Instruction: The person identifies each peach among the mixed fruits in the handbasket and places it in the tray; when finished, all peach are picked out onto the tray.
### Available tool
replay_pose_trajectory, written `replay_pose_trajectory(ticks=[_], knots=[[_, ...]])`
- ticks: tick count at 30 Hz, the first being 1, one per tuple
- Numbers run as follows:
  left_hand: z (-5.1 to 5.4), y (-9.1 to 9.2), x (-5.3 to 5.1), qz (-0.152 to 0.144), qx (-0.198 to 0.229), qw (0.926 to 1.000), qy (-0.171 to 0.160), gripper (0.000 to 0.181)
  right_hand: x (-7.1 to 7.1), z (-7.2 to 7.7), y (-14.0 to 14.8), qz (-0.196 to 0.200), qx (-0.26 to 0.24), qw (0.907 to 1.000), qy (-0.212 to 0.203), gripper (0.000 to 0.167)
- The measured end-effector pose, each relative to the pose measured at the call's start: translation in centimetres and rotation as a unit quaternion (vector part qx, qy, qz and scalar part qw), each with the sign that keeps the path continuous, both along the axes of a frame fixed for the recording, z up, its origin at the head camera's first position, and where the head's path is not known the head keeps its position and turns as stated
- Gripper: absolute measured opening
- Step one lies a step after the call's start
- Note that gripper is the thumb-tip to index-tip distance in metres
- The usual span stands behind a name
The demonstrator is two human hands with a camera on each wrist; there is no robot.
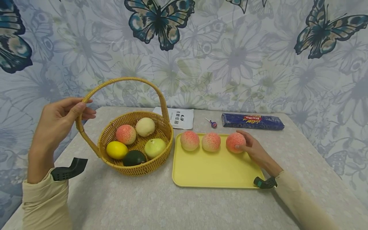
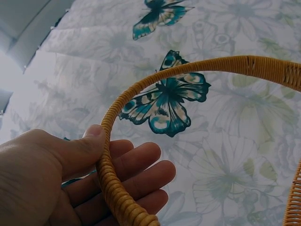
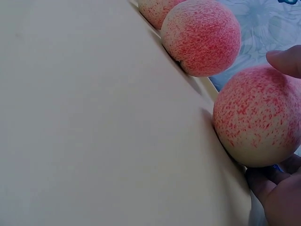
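My left hand [image 1: 58, 119] pinches the wound handle [image 2: 123, 96] of a wicker basket [image 1: 138, 171] between thumb and fingers, on the handle's left side. Inside the basket lie a peach [image 1: 126, 134], a pale round fruit [image 1: 145, 126], a lemon [image 1: 117, 150], a light-green fruit [image 1: 155, 148] and a dark green avocado-like fruit [image 1: 134, 158]. On the right, my right hand [image 1: 256, 151] holds a pink-speckled peach [image 3: 258, 115] at the back edge of a yellow tray [image 1: 215, 172], thumb and fingers on opposite sides. Left of it, a middle peach [image 1: 211, 142] and a left peach [image 1: 190, 140] sit in a row.
Behind the tray lie a lollipop [image 1: 213, 124] and a blue Barilla pasta box [image 1: 253, 121]. A white printed packet [image 1: 182, 118] is partly hidden behind the basket. A wall covering with butterflies [image 1: 161, 22] closes off the table's [image 1: 161, 204] far side.
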State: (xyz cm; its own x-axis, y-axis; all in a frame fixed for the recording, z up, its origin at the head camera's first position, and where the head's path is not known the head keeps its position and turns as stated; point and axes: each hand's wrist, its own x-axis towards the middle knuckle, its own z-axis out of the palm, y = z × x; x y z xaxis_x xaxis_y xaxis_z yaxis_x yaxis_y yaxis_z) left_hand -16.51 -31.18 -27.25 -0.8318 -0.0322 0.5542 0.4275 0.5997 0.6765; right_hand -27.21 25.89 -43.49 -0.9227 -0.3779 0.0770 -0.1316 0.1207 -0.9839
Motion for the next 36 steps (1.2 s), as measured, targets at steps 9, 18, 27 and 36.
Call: replay_pose_trajectory(ticks=[9,18,27,36], knots=[[-0.1,0.0,-0.1,-0.002,0.001,1.0000,-0.003,0.029,-0.1,-0.2,0.1,0.003,-0.012,0.9999,0.007,0.064],[-0.2,0.0,-0.1,0.000,-0.001,1.0000,-0.004,0.029,0.0,-0.1,0.2,-0.002,-0.008,0.9999,0.010,0.063],[-0.3,0.0,-0.1,0.002,0.000,1.0000,0.002,0.029,-0.4,2.0,0.5,-0.043,0.065,0.9947,0.067,0.061],[-0.2,-0.1,-0.2,0.002,-0.007,0.9999,0.007,0.028,-0.5,5.2,-1.2,-0.039,0.019,0.9923,0.116,0.053]])
